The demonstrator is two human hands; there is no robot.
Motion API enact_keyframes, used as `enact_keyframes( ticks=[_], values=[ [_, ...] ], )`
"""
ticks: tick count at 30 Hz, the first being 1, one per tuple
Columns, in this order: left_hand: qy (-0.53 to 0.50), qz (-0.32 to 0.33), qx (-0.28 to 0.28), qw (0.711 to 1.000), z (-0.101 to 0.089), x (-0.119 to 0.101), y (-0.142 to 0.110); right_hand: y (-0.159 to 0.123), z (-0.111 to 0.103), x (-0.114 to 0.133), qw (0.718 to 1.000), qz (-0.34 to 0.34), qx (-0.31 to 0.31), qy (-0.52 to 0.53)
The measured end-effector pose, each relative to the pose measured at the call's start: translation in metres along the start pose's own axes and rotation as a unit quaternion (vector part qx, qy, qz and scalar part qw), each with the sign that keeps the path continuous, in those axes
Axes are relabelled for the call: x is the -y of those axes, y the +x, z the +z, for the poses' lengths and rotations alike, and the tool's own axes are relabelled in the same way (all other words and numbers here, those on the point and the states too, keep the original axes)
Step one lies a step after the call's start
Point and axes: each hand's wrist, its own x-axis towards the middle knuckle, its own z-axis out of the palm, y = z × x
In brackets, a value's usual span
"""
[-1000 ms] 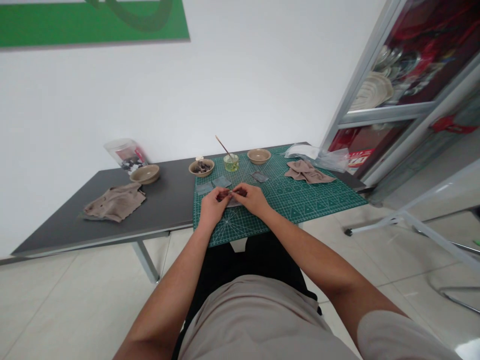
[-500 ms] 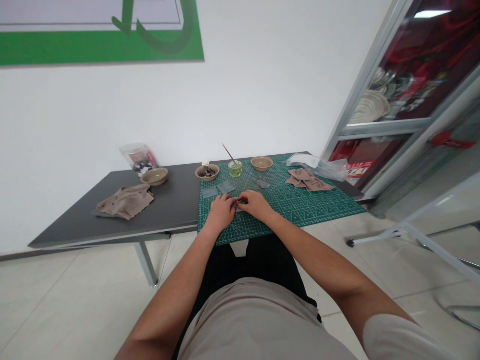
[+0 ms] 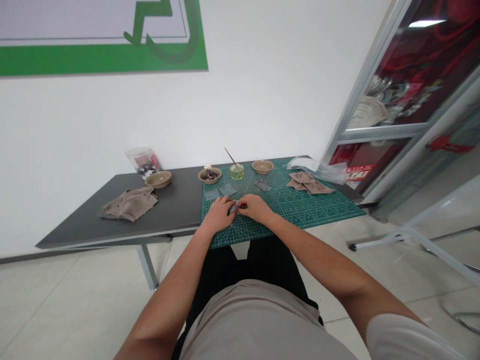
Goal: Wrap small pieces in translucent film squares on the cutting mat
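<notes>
Near the front edge of the green cutting mat (image 3: 296, 205), my left hand (image 3: 218, 216) is closed at the fingers on the side of a small flat grey piece (image 3: 233, 207). My right hand (image 3: 256, 208) pinches at the piece's other side, with something small and dark at its fingertips that I cannot make out. Just beyond my left hand lie two thin grey-blue rectangles (image 3: 227, 189). Farther right on the mat rests a small clear rectangular piece with a dark rim (image 3: 263, 185).
Along the back stand a bowl of dark bits (image 3: 210, 175), a glass jar of yellowish liquid (image 3: 237, 172) with a stick, and a tan bowl (image 3: 263, 166). Brown cloths (image 3: 129, 203) lie left and right. Another bowl (image 3: 158, 179) and a clear container (image 3: 142, 162) stand left.
My hands have drawn slightly apart, and more of the grey piece shows between them. The whole view has shifted a little.
</notes>
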Motion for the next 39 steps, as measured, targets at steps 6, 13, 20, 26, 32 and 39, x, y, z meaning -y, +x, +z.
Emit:
enact_keyframes(
  ticks=[6, 13, 20, 26, 32, 39],
  values=[
    [0.022, 0.001, 0.007, 1.000, -0.001, 0.000, -0.002, 0.003, -0.001, -0.006, 1.000, 0.018, -0.010, 0.002],
    [0.041, -0.011, 0.008, 0.999, -0.002, -0.004, -0.003, 0.010, 0.008, -0.003, 1.000, -0.001, -0.022, 0.010],
    [0.028, -0.025, 0.020, 0.999, -0.003, -0.005, -0.002, -0.003, 0.000, -0.011, 0.999, -0.027, -0.006, 0.042],
    [0.035, -0.034, 0.035, 0.998, -0.004, -0.006, -0.002, 0.004, 0.003, -0.020, 0.999, -0.007, -0.028, 0.034],
    [0.030, -0.037, 0.035, 0.998, -0.004, -0.005, 0.000, 0.013, 0.010, -0.012, 0.999, -0.028, -0.028, 0.033],
    [0.029, -0.036, 0.035, 0.998, -0.002, -0.002, 0.000, 0.002, 0.008, -0.008, 0.997, -0.050, -0.009, 0.050]
  ],
)
